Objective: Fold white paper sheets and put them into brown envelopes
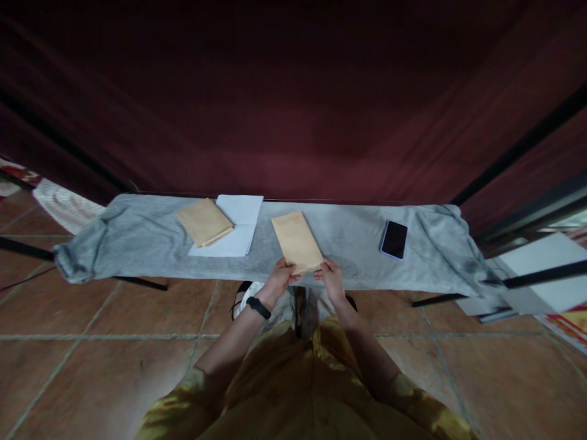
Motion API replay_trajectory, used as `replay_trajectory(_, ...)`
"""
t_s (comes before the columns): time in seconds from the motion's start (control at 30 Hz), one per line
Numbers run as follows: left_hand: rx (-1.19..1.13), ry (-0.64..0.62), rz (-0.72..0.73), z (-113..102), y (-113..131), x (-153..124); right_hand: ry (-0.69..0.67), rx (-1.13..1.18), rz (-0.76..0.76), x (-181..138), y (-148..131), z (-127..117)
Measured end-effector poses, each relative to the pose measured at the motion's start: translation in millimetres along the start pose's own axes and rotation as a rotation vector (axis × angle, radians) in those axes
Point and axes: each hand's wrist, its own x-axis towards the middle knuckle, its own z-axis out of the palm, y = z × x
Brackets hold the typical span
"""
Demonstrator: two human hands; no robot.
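A brown paper envelope (296,240) with faint red print at its far end lies slanted over the front of the cloth-covered table. My left hand (280,278), with a black band on the wrist, pinches its near left corner. At the near right corner, my right hand (331,276) grips the same envelope, thumb on top. To the left, several more brown envelopes (205,222) are piled on white sheets of paper (245,223).
A grey cloth (358,244) covers the narrow table. A phone (394,239) with a dark screen lies on the right. Behind the table hangs a dark red curtain (293,134). Black metal bars (545,275) stick out at the sides above the tiled floor (151,360).
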Motion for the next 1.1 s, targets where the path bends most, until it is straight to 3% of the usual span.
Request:
replay_trajectory(0.23,0.168,0.041,0.053,-6,7,22,-0.040,-0.108,-0.007,11,4,4)
replay_trajectory(0.5,0.485,0.157,0.199,-9,9,37,-0.018,-0.323,-0.149,22,4,-7)
replay_trajectory(0.63,0.653,0.244,0.264,-11,9,28,-0.072,-0.677,-0.480,25,3,-11)
replay_trajectory(0.7,0.881,0.301,0.345,-11,8,21,-0.144,-0.888,-0.669,27,4,-13)
replay_trajectory(0.77,1.162,0.334,0.488,-10,7,18,-0.184,-1.004,-0.754,28,7,-14)
replay_trajectory(0.83,1.339,0.289,0.650,-5,7,22,-0.190,-1.059,-0.786,28,10,-15)
replay_trajectory(0.93,1.430,0.100,0.833,8,10,46,-0.177,-1.093,-0.810,28,13,-15)
replay_trajectory(1.1,1.521,-0.082,0.875,26,25,107,-0.207,-1.137,-0.844,29,13,-17)
